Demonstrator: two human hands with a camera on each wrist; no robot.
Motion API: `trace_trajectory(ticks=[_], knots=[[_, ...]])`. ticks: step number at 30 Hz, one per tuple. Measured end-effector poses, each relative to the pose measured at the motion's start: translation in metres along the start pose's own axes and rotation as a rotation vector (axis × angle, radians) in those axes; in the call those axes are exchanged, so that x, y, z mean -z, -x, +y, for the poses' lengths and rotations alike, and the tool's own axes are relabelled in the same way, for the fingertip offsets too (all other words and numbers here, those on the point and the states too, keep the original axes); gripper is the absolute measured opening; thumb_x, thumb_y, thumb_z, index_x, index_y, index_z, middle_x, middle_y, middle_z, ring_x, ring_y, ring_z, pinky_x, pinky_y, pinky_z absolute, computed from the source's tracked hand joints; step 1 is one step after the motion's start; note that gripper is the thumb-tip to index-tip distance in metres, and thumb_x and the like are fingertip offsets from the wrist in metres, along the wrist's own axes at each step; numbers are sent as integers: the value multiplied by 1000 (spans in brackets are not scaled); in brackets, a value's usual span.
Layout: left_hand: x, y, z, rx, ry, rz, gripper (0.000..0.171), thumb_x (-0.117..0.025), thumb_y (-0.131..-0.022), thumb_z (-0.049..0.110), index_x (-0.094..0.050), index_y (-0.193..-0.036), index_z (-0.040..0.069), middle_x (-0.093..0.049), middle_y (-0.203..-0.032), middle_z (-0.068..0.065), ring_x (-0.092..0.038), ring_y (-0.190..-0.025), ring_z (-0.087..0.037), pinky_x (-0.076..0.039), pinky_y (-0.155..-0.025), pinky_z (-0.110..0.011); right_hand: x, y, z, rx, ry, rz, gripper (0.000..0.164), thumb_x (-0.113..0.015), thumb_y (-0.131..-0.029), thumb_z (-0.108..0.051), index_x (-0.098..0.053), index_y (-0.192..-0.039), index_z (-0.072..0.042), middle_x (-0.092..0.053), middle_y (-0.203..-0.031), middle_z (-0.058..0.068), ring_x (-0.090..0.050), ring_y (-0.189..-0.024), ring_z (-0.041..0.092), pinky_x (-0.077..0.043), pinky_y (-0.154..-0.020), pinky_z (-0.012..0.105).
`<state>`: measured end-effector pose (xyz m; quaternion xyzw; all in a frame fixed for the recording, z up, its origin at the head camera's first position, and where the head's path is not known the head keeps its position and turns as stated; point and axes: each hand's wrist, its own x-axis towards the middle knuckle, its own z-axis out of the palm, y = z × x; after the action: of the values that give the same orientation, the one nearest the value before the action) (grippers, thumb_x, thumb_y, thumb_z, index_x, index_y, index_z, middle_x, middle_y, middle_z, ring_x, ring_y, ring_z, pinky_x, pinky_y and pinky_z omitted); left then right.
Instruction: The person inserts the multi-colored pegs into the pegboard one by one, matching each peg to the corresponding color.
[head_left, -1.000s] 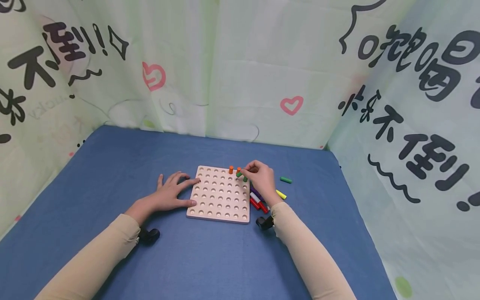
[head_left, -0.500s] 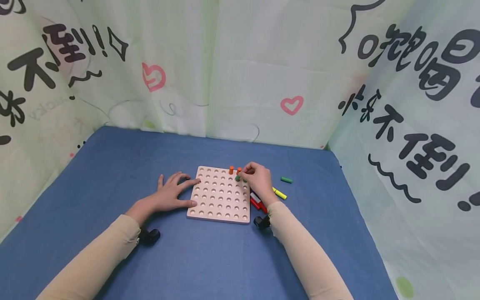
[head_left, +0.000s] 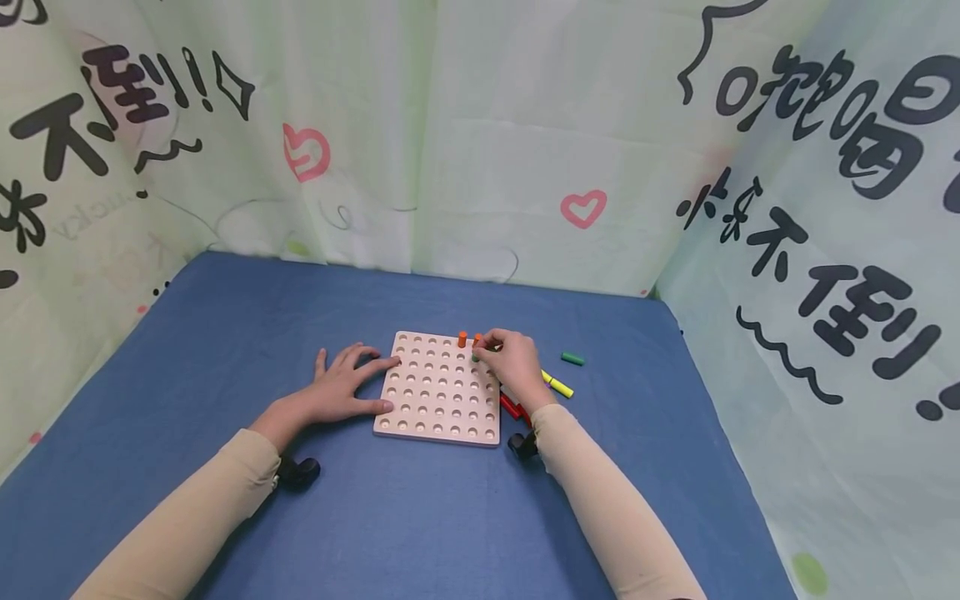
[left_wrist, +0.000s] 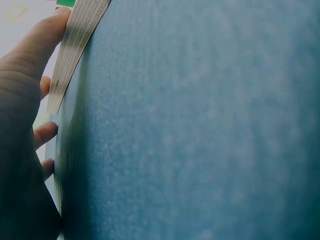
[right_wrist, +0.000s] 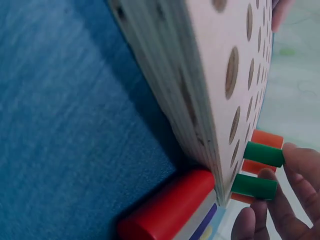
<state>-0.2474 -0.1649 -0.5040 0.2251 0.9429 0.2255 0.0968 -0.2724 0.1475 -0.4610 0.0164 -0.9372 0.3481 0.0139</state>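
Note:
A pale wooden pegboard [head_left: 438, 392] with rows of round holes lies on the blue cloth. My left hand [head_left: 337, 387] rests at its left edge with fingers spread, thumb and a fingertip touching the board; the left wrist view shows the thumb [left_wrist: 42, 37] on the board's edge. At the far right corner, my right hand [head_left: 517, 362] pinches a green peg [right_wrist: 263, 154] that stands upright at a hole. Beside it stands another green peg [right_wrist: 254, 186]. Orange pegs [head_left: 462, 339] stand in the back row, partly hidden by the right hand.
Right of the board lie red pegs [head_left: 510, 406], a yellow peg [head_left: 561, 387] and a loose green peg [head_left: 572, 358]. White and purple pegs show beside a red one in the right wrist view. Printed curtains [head_left: 495, 150] surround the table on three sides.
My right hand has shifted slightly left and lower over the board. The green peg it pinches went from tilted above the board to upright at a hole. The left hand stays put.

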Motion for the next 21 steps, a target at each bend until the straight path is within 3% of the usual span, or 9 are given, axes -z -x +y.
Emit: trace_trajectory(ticks=[10,21], knots=[[-2,-1,-3,-2,1,7,85,-64,-90,71,-36,-162,35,-34,-161,-15,-10,-157,-46,13,-112,-79,5,1,1,-4,-42,-34,11,-72,-99,-27,-75,-99,-16,-72,-100,4,-63,-78,19,-50,-61,29],[-3,-3,-4,-8,1,15,85,-64,-90,71,-36,-162,35,-34,-160,-15,-12,-156,-46,13,-112,-79,17,1,16,-6,4,41,11,-71,-100,-26,-74,-100,-15,-73,-101,5,-64,-83,20,-50,-65,31]])
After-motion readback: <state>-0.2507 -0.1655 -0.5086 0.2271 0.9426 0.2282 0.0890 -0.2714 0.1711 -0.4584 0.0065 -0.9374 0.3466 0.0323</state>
